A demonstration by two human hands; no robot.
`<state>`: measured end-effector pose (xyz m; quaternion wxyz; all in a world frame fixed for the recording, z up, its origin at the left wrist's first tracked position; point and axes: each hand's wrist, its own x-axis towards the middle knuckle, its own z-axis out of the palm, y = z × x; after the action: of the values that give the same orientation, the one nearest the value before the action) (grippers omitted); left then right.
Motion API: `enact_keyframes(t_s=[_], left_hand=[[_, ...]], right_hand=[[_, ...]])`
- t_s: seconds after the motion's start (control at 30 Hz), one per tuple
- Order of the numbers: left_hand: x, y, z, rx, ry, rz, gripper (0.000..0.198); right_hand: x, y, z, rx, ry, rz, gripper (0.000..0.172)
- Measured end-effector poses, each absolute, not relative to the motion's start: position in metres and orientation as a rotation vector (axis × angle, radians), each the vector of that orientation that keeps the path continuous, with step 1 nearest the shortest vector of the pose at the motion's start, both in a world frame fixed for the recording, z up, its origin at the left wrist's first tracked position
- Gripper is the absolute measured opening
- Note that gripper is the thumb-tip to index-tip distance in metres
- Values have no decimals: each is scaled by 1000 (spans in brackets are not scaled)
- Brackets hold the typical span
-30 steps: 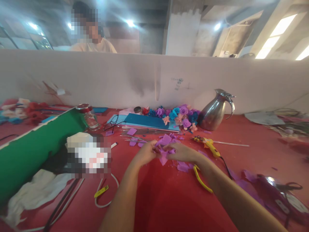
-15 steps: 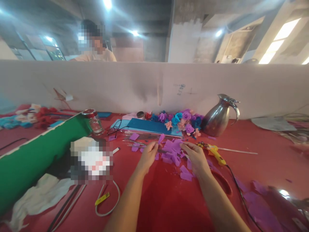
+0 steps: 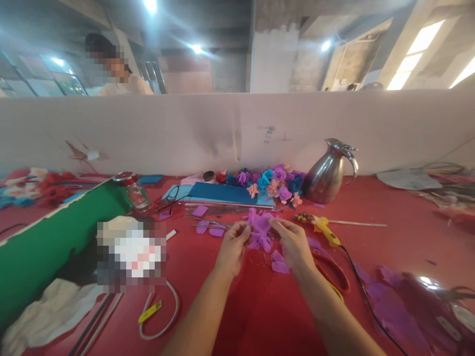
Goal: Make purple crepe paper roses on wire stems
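Note:
My left hand (image 3: 233, 248) is closed in a pinch on a small purple crepe paper piece (image 3: 253, 216), which stands up from the fingertips. Facing it, my right hand (image 3: 294, 241) pinches at the edge of purple paper, its fingertips close to the left ones. Below and between the hands lie several loose purple paper pieces (image 3: 280, 262) on the red table (image 3: 256, 306). Scissors with red handles (image 3: 334, 271) rest partly under my right forearm. Beyond the hands is a cluster of purple, blue and peach paper flowers (image 3: 279, 184).
A yellow glue gun (image 3: 324, 231) with a black cord lies at right, near a metal jug (image 3: 326, 173). At left stand a glass jar (image 3: 136, 194) and a green board (image 3: 74, 225). A white cable (image 3: 177, 309) loops nearby. Behind the partition (image 3: 166, 128) is a person (image 3: 126, 81).
My hands have come closer together, the left one moving right with its purple piece. The view has shifted slightly, so the surroundings appear further left.

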<state>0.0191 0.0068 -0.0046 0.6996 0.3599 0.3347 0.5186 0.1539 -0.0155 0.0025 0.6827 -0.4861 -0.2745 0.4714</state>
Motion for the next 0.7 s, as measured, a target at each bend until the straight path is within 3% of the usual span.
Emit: enact_keyframes(t_s=[0.7], left_hand=[[32,0,-7,823,749,1198,29]], right_hand=[[148,-19,9,-1060,-631,1112,25]])
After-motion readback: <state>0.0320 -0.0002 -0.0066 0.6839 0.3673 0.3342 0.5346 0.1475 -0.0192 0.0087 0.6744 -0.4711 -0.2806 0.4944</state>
